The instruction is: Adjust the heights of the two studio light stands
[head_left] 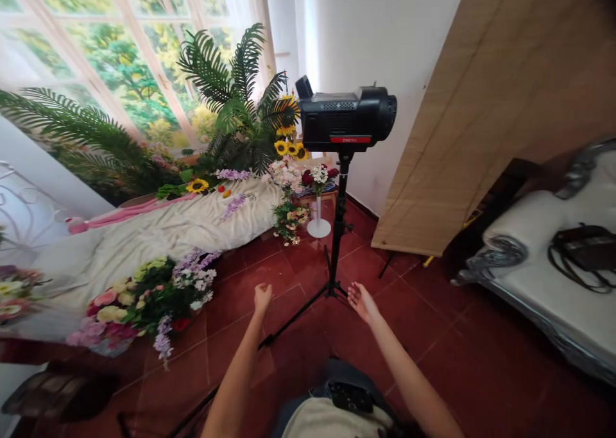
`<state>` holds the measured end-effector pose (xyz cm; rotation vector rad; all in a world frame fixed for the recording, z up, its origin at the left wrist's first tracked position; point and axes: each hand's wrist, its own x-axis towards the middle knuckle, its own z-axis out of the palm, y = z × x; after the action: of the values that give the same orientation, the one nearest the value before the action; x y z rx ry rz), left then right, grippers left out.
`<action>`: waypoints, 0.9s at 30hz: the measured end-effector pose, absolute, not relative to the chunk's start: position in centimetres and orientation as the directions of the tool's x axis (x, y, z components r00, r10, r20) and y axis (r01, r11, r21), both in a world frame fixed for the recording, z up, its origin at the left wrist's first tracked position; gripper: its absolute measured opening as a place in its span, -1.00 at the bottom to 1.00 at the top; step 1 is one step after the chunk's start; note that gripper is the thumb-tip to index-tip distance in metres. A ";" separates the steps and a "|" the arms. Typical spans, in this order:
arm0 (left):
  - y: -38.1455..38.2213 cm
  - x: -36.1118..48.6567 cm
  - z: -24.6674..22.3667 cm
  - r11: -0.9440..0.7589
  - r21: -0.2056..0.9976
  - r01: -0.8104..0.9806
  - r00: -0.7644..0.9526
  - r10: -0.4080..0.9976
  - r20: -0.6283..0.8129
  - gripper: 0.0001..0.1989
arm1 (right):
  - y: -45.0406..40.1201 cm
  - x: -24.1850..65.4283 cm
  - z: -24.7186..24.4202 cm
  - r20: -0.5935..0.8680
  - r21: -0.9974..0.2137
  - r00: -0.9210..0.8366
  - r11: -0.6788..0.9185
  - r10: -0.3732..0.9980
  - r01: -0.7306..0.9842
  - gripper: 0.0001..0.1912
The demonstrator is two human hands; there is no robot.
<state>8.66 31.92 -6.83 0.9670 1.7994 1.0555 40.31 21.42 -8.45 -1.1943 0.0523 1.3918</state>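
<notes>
Black studio light (344, 120) mounted on a black tripod stand (338, 233), head upright, front facing right, red strip on its side. Tripod legs spread on the floor, directly ahead of the person.

Left hand (262, 298): fingers loosely curled, holds nothing. Right hand (362, 302): palm up, fingers partly open, holds nothing. Both hands raised on either side of the stand, near it; no contact seen.

Surface: red tile floor (433, 361). Left of the stand, a rumpled white cloth (144, 252) lies with a pink strip along its far edge, flower bunches (144, 303) at its near edge. Beyond the stand, sunflowers (286, 144) and palm fronds (231, 98) stand before a window-print backdrop (120, 59). A white vase (317, 223) with flowers stands just behind the stand.

Room: white wall; woven blind panel (457, 124) leaning at right, above a white couch (543, 297) with a silver frame, black bag (582, 252) on its seat.
</notes>
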 end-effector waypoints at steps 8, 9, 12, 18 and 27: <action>42.8 30.1 1.7 -0.140 0.990 0.021 0.286 0.949 0.129 -0.58 | 29.5 46.6 -1.2 -0.496 -0.272 -0.113 -0.278 0.861 -0.921 -0.78; 43.5 32.1 2.4 -0.211 0.977 0.002 0.308 0.930 0.200 -0.54 | 30.4 46.9 -0.3 -0.456 -0.245 -0.156 -0.293 0.876 -0.924 -0.76; 45.2 36.8 3.3 -0.305 0.952 -0.014 0.282 0.912 0.297 -0.49 | 32.5 47.5 1.9 -0.350 -0.243 -0.228 -0.323 0.908 -0.915 -0.69; 46.4 39.9 3.5 -0.283 0.959 -0.023 0.215 0.935 0.281 -0.64 | 35.9 48.2 3.8 -0.295 -0.366 -0.226 -0.328 0.928 -0.871 -0.63; 47.0 40.8 4.3 -0.023 0.998 -0.059 0.224 0.974 0.036 -0.56 | 38.6 48.5 3.4 -0.375 -0.257 -0.245 -0.354 0.894 -0.899 -0.56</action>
<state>40.79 47.01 4.25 1.2884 0.9862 1.0875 48.53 38.64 3.38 -0.5487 0.0132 1.8534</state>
